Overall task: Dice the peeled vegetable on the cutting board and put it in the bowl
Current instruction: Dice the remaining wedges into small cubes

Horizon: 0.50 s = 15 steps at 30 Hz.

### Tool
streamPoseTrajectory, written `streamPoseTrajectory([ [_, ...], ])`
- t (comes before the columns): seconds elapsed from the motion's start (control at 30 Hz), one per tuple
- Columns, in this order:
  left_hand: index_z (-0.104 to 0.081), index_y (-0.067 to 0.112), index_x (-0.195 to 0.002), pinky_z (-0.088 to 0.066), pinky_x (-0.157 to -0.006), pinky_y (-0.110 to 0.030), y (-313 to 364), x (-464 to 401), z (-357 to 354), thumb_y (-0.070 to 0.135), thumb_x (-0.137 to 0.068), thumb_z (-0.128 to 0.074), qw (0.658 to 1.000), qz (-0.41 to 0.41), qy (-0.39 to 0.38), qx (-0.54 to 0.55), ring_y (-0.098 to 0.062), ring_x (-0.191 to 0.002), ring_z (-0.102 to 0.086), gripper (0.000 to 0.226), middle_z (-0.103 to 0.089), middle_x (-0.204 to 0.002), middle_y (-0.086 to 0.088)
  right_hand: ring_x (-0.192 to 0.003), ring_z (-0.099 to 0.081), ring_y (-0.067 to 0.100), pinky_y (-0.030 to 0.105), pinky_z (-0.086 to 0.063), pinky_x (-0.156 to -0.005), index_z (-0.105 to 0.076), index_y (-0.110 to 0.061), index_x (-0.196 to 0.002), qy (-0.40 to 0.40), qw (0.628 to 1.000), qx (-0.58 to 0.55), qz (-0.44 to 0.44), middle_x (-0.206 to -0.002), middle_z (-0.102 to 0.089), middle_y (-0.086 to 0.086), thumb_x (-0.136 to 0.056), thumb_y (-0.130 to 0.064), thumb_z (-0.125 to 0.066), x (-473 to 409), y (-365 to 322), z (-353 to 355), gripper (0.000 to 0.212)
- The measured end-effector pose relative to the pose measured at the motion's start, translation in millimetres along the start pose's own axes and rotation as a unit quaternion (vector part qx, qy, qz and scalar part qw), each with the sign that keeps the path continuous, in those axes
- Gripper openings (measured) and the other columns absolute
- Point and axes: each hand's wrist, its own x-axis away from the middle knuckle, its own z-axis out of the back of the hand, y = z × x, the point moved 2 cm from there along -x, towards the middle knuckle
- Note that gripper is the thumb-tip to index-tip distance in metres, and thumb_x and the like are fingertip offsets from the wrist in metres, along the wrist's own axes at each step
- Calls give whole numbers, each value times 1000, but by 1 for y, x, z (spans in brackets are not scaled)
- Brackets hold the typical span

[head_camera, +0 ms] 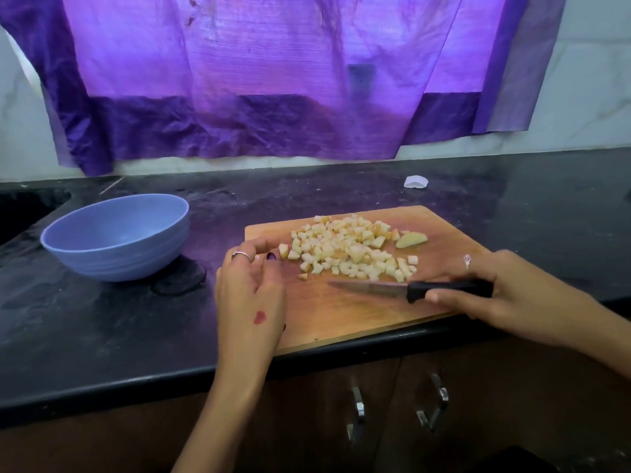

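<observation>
Nearest to the person were the two hands at the front of the wooden cutting board (317, 322). The right hand (505, 288) had its fingers curled round the black handle of the knife (409, 289). The knife lay low over the board, maybe resting on it, with its long blade pointing left, toward the other hand. The left hand (251, 288) rested at the board's left edge with its fingers loosely bent, holding nothing. Its fingertips were just beside the nearest little cube. A bit farther back, in the middle of the board, lay the pile of diced pieces (351, 249). The pile stretched from left to right, just behind the blade. So the blade lay along the near side of the pile, and the left hand sat at the pile's left end. At the far right end of the pile was one bigger piece (411, 240) that had not been cut up yet. It was closer to the right hand than to the left. Off to the left, on the dark counter (102, 322) and well apart from the board, stood the blue bowl (116, 237). No pieces could be seen in it. The left hand was the nearer one to the bowl, so the cubes would probably have to go leftward, past that hand, to get in.
</observation>
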Motion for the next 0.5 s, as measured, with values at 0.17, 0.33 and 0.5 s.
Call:
streamPoseTrajectory([
  [0.17, -62, 36, -97, -42, -86, -36, 9, 0, -4, 20, -91, -51, 997, -45, -25, -64, -17, -107, -50, 21, -51, -99, 21, -71, -60, -9, 7, -41, -65, -68, -42, -105, 77, 996, -18, -28, -80, -66, -26, -84, -46, -63, 10, 9, 12, 22],
  [0.33, -61, 25, -111, -37, -79, -21, 36, -14, -29, 30, -91, -56, 959, -165, -112, -201, -8, -100, -55, 21, -57, -101, 15, -45, -41, 5, 12, -33, -48, -69, -29, -104, 230, 954, -137, -134, -51, -49, 2, -89, -26, -61, 7, 47, 23, 17],
  [0.5, -49, 26, -132, -46, -83, -29, 71, -43, -98, 31, -90, -59, 881, -241, -264, -309, -12, -104, -57, 43, -61, -112, 10, -45, -45, 5, 19, -36, -53, -69, -31, -96, 317, 904, -206, -200, -51, -52, 1, -91, -25, -61, -2, 74, 9, 11],
])
